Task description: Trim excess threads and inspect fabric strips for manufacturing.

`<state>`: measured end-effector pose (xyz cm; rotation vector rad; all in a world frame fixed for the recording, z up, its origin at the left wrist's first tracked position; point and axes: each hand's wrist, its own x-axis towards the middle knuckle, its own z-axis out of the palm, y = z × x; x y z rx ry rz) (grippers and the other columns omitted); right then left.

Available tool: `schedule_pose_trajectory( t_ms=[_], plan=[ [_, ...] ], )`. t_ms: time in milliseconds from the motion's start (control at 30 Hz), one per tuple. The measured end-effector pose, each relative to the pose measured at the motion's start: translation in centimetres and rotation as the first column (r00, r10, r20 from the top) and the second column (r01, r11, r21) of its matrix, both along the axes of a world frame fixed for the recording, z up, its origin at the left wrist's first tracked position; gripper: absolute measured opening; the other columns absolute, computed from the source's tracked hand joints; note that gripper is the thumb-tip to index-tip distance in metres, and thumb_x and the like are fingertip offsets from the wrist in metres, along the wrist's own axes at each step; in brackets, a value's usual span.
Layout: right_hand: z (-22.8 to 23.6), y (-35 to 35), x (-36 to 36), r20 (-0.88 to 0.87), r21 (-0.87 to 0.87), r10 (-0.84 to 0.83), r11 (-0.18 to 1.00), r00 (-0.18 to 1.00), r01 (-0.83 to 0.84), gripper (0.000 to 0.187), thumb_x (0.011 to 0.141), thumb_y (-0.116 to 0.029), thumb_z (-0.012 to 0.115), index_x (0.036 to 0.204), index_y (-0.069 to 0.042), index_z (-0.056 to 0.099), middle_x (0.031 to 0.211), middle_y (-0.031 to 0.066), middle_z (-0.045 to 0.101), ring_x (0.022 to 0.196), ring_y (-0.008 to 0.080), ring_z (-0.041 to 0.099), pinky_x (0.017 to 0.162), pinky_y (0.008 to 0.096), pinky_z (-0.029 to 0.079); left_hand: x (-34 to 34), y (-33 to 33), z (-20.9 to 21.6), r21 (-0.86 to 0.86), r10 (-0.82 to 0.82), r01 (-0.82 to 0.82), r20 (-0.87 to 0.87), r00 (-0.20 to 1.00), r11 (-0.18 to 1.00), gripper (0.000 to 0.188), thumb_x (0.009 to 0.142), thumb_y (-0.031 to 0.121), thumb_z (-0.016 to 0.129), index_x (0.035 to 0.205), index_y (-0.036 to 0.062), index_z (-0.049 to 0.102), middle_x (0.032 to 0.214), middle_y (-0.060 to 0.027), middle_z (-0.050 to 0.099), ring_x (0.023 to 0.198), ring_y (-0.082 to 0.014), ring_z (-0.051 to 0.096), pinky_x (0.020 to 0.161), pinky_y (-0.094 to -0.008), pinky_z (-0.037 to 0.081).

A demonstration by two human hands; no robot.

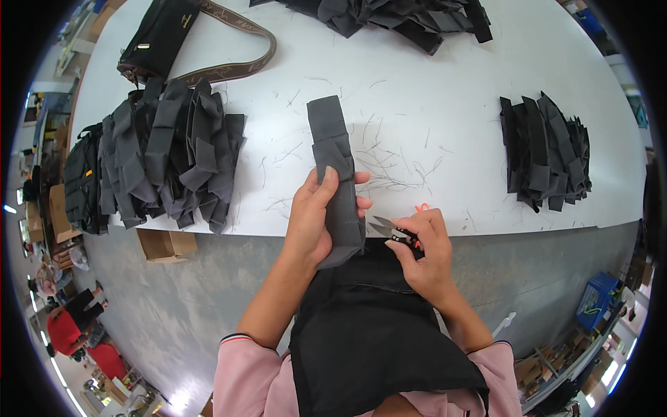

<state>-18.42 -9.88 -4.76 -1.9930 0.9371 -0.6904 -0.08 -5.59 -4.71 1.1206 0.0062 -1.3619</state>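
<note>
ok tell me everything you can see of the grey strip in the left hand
The dark grey strip looks like fabric, creased, in overlapping layers, with a slightly narrower flap at its far end, which leans a little left. The left hand grips it, thumb on top, fingertips showing past its right edge. Its near end reaches past the white table.

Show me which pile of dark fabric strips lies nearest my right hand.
The dark grey fabric pile at right on the white table; the left pile and far pile lie farther from your right hand.
</note>
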Motion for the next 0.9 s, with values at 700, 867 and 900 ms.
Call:
schedule_pose_trajectory(
  t_ms=[700, 867, 900],
  plan=[
    [-0.1, 1.6, 1.1, 0.266, 0.256, -0.038, 0.966, 0.963, -0.033, 0.031, 0.068, 0.001, 0.073, 0.097, -0.005, 0.064, 0.075, 0.0040, 0.045, 0.065, 0.0161, 0.046, 0.104, 0.0504, 0.032, -1.1, 0.3, -1.0, 0.015, 0.007, -0.002, -0.383, 0.924, 1.000, 0.036, 0.098, 0.030, 0.042, 0.121, 0.0032, 0.049, 0.093, -0.0089, 0.061, 0.068, -0.0134, 0.059, 0.056, -0.0248, 0.053],
    [-0.2, 1.8, 1.0, 0.177, 0.108, -0.050, 0.994, 0.983, 0.031, 0.029, 0.068, 0.003, 0.073, 0.096, -0.004, 0.066, 0.075, 0.0050, 0.047, 0.062, 0.0160, 0.047, 0.065, 0.0293, 0.048, -1.0, 0.4, -1.5, 0.009, -0.015, 0.021, -0.403, 0.915, 1.000, 0.039, 0.098, 0.029, 0.042, 0.129, 0.0053, 0.044, 0.094, -0.0088, 0.061, 0.069, -0.0138, 0.058, 0.061, -0.0265, 0.053],
    [-0.1, 1.8, 0.9, 0.177, 0.108, -0.050, 0.994, 0.983, 0.031, 0.029, 0.068, 0.003, 0.073, 0.096, -0.004, 0.066, 0.075, 0.0050, 0.047, 0.062, 0.0160, 0.047, 0.065, 0.0293, 0.048, -1.0, 0.4, -1.6, 0.031, -0.008, 0.023, -0.402, 0.916, 0.999, 0.041, 0.098, 0.029, 0.042, 0.131, 0.0050, 0.043, 0.094, -0.0088, 0.061, 0.069, -0.0138, 0.058, 0.062, -0.0267, 0.052]
  ],
)
